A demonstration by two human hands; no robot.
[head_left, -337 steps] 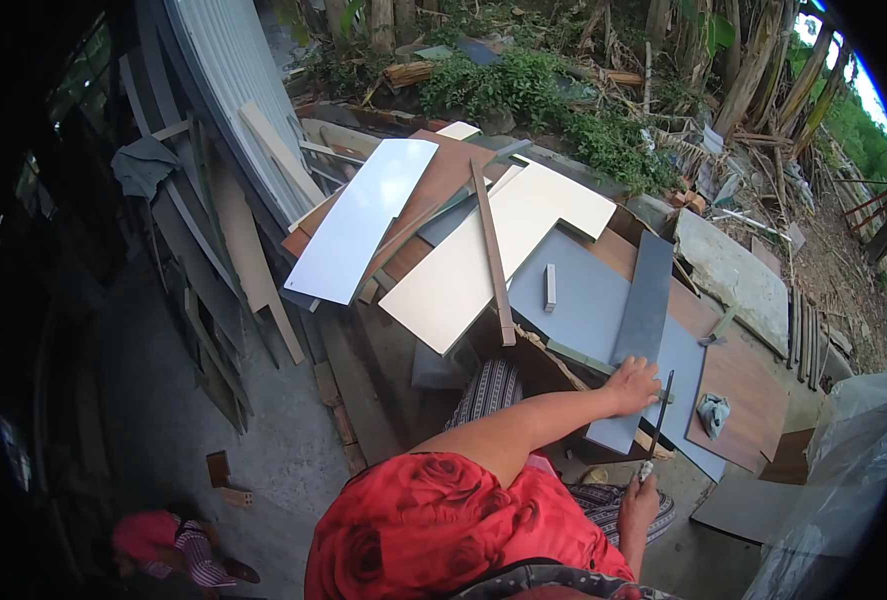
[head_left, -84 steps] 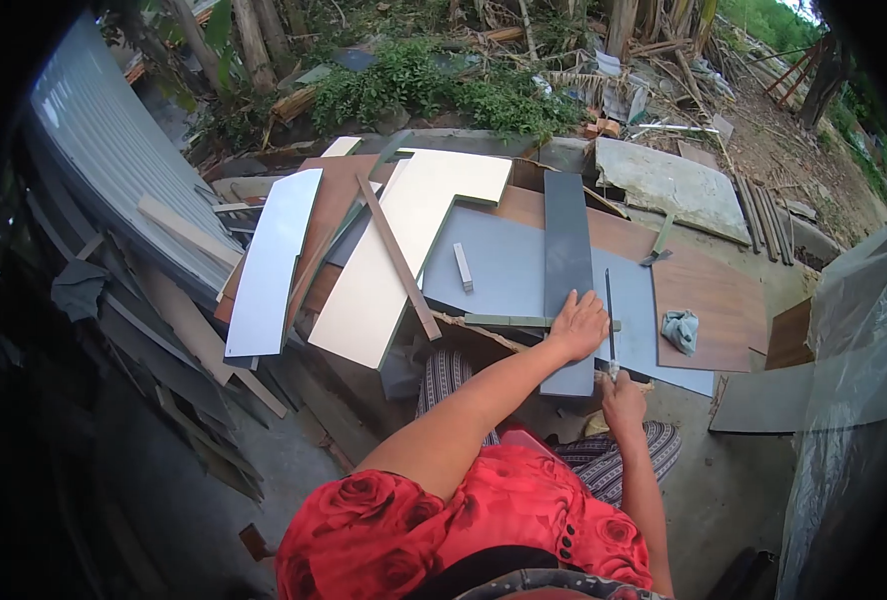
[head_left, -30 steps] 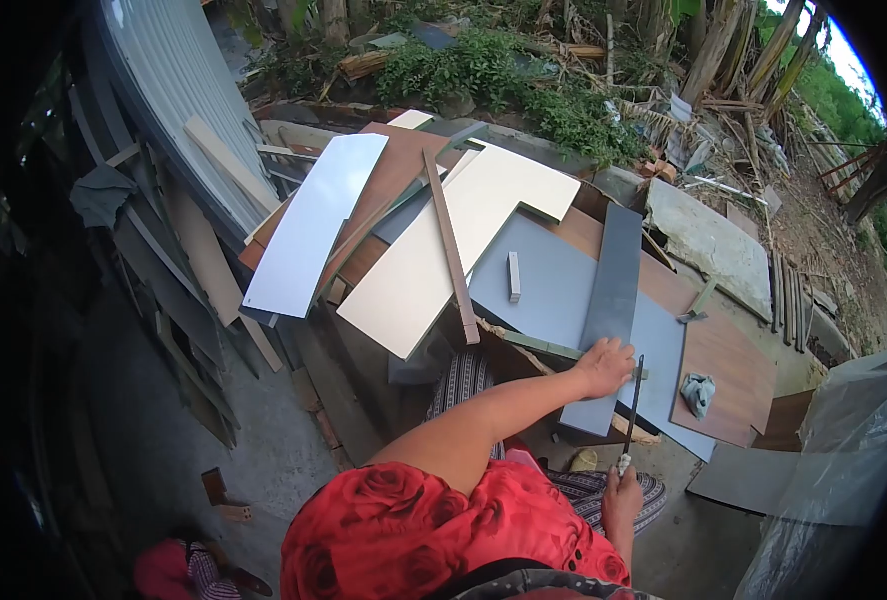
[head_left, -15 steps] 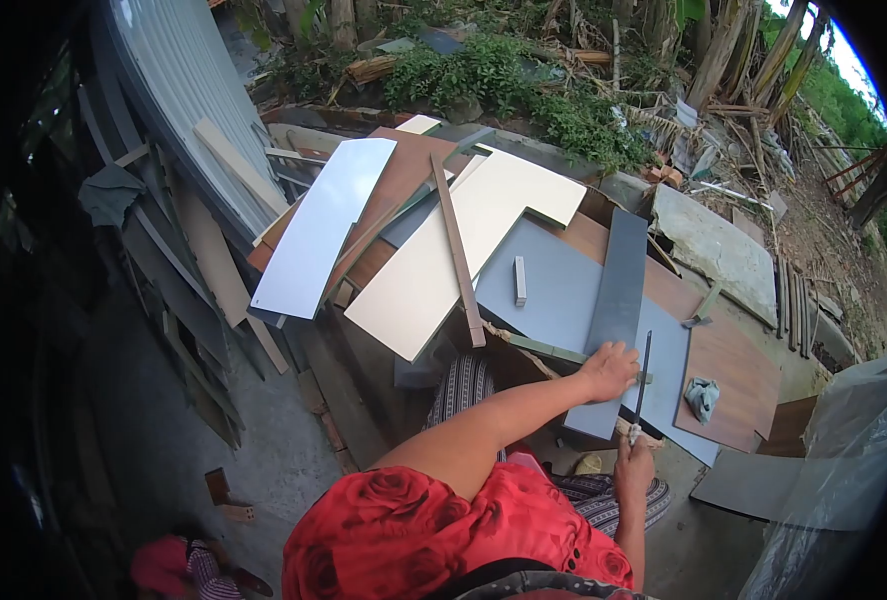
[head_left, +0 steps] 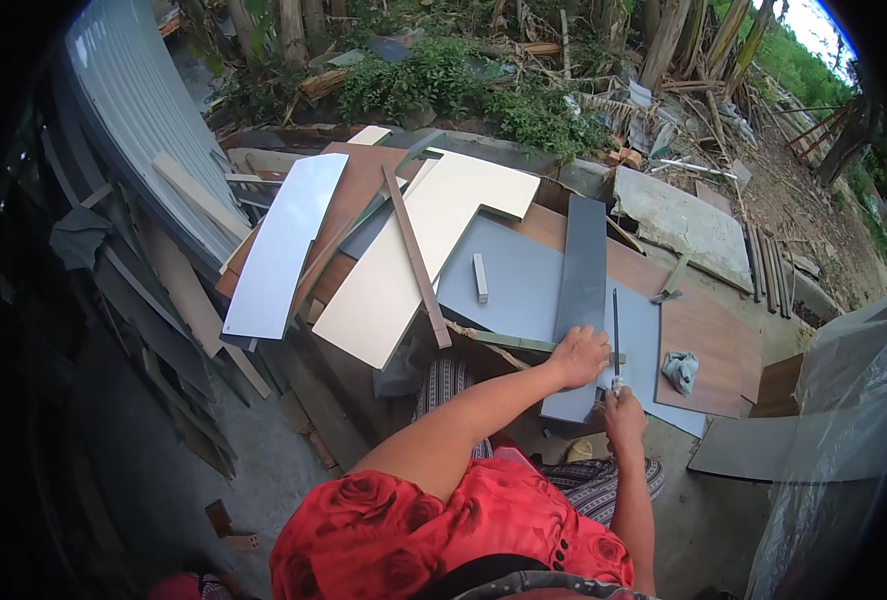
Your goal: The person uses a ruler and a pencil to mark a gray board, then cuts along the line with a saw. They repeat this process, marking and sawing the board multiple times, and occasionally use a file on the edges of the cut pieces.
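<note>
A long dark grey board lies across the pile in front of me, its near end toward my lap. My left hand presses on it, fingers curled at its right edge. My right hand is closed around the pale, wrapped-looking handle of a long thin dark blade, which points away from me along the board's right edge. A small greenish block shows beside my left fingertips. Beneath lies a wide blue-grey panel, with a small pale block on it.
Cream, white and brown panels lie around, crossed by a brown strip. A crumpled grey cloth rests on the right-hand brown panel. A small hammer-like tool lies behind it. Clear plastic sheeting hangs at right.
My right hand has pushed the blade forward along the board's edge, coming closer to my left hand. The left hand keeps its place on the board. The whole view has shifted.
</note>
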